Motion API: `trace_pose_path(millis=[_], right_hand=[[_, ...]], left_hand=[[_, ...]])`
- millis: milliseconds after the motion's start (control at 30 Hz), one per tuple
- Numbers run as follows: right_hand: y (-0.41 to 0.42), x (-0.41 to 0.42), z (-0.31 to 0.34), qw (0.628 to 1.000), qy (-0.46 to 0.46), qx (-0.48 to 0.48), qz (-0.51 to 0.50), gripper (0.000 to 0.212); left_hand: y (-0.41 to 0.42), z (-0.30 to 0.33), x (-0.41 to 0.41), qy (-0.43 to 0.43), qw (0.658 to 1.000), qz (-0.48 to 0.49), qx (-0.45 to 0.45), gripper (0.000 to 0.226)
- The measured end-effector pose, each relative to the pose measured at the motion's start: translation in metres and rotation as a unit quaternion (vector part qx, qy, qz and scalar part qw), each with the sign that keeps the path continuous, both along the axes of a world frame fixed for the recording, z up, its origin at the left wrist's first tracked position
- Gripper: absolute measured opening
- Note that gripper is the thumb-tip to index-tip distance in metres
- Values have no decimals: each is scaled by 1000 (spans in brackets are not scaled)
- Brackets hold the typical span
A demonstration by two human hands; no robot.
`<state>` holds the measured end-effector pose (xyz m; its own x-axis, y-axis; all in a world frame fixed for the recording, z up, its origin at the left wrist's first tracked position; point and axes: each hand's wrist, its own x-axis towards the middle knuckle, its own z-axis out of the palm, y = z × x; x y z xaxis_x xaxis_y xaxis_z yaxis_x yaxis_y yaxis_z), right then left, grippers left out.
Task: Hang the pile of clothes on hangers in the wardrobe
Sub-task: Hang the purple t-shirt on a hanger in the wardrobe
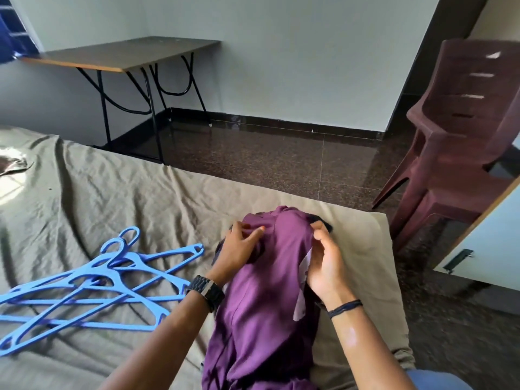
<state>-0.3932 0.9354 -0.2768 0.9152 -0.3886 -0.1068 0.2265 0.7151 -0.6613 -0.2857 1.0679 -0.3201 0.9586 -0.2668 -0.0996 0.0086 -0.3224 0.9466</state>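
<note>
A purple garment (pixel 267 299) lies bunched lengthwise on the bed, over a dark piece of cloth whose edge shows at its far end. My left hand (pixel 239 249), with a black watch at the wrist, pinches the purple fabric near its upper left. On the garment's right edge, my right hand (pixel 326 263) grips the fabric, thumb on top. Several blue plastic hangers (pixel 92 288) lie in a loose heap on the bed to the left of my left arm. No wardrobe rail is in view.
The bed is covered by a wrinkled olive sheet (pixel 112 192). A dark folding table (pixel 121 54) stands against the far wall. Stacked maroon plastic chairs (pixel 455 130) stand at the right. A white door (pixel 484 243) with a black handle juts in at the right edge.
</note>
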Motion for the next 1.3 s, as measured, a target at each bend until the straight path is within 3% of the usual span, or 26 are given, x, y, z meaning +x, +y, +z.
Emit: trace_pose_path(millis=[33,100,167,233,300,367,433,533,667,800,933,1000,1067,1100,1167,1200,1300], right_hand=[[1,-2,9,1000,-17,11,-7,21],[-3,-6,24,998,-45,33,-20,21],[-9,-12,38,998,-56,29,-29,21],[-18,-20,50,997,-63,24,-23,14],[-26,-28,61,998,-56,33,-22,17],[-35,-35,64,998,-41,31,-32,22],[-42,-41,66,999,-24,17,-22,7],[-49,-48,66,999,10,-15,-31,17],[-53,-49,78,998,28,-1,-59,32],[-59,-37,105,990,-34,-35,-135,36],[-63,-34,126,969,-106,-168,-147,27],[-63,-33,114,962,-88,-235,-105,18],[-54,-35,79,949,-19,-313,-31,18],[-47,-36,57,932,22,-362,18,19],[-30,-41,9,879,85,-448,136,22],[-22,-45,-11,854,102,-469,198,22],[-5,-47,-43,823,121,-464,306,26]], left_hand=[[-2,3,-5,21,1000,6,-21,36],[-7,8,-8,150,978,28,-143,34],[-7,11,-13,288,936,-14,-201,33],[-12,14,-23,343,911,-118,-197,31],[-22,21,-34,326,900,-166,-239,25],[-29,35,-40,292,905,-119,-287,18],[-30,46,-34,256,909,-65,-322,20],[-22,65,-22,214,911,-42,-350,26],[-13,102,-5,136,927,-95,-336,23],[-11,141,11,68,932,-71,-348,29],[-3,167,7,32,904,-80,-419,43],[2,147,14,23,947,-47,-317,36],[18,96,27,7,998,-23,-51,25],[26,73,29,12,993,-58,104,24],[39,26,27,53,927,-154,337,43],[40,12,21,52,897,-178,401,42],[25,-3,12,-51,874,-140,462,44]])
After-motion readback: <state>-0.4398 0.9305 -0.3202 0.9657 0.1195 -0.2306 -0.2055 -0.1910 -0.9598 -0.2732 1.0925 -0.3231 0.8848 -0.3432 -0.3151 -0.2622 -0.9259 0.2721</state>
